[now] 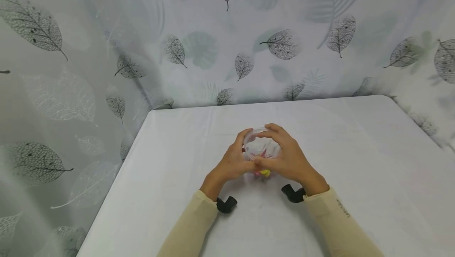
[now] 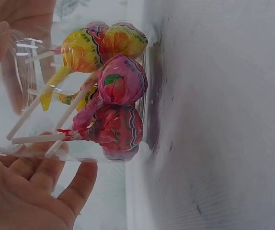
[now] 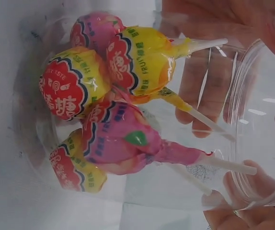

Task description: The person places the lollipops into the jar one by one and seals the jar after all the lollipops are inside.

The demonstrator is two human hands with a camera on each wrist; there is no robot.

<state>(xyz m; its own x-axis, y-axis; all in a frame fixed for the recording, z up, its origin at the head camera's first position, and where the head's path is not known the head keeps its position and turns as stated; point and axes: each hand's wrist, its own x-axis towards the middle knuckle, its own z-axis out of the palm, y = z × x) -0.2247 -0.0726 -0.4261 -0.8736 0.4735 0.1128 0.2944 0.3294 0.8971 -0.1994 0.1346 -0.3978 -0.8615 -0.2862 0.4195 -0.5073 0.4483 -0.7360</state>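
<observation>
A clear plastic cup stands in the middle of the white table. Both hands wrap round it: my left hand grips its left side and my right hand curls over its right side and rim. Inside lie several wrapped lollipops in yellow, pink and red, heads at the cup's bottom and white sticks pointing to the mouth. In the left wrist view my left hand's fingers lie along the cup wall. In the right wrist view my right hand's fingers sit at the rim.
A white cloth covers the table, whose left edge drops off beside a leaf-printed curtain that also hangs behind. Black wrist mounts sit under both cream sleeves.
</observation>
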